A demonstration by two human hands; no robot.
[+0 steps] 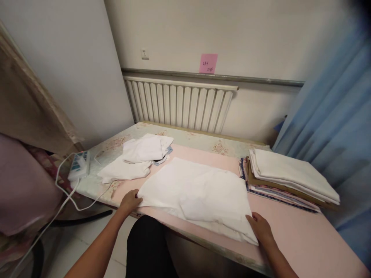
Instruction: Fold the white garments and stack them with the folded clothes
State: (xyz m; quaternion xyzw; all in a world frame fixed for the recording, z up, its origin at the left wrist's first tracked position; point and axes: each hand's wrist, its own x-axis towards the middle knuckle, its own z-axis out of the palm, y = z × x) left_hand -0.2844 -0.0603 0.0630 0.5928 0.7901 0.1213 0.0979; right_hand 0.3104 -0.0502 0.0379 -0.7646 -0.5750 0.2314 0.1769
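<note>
A white cloth (199, 189), partly folded and a little wrinkled, lies spread on the pink sheet (295, 235) in front of me. My left hand (131, 200) pinches its left corner between thumb and fingers. At the opposite end, my right hand (259, 227) grips the right edge near the lower corner. Beyond the left hand rests a loose heap of white cloths (142, 154), with a bit of blue fabric under it. To the right of the cloth stands a neat stack of folded fabrics (290, 177), white on top, with brown and dark patterned layers below.
A power strip (79, 164) with white cables sits at the table's left end, one cable running over the edge. The floral table cover (194, 139) shows behind the pink sheet. A radiator (182, 102) lines the wall, and a blue curtain (330, 112) hangs at right.
</note>
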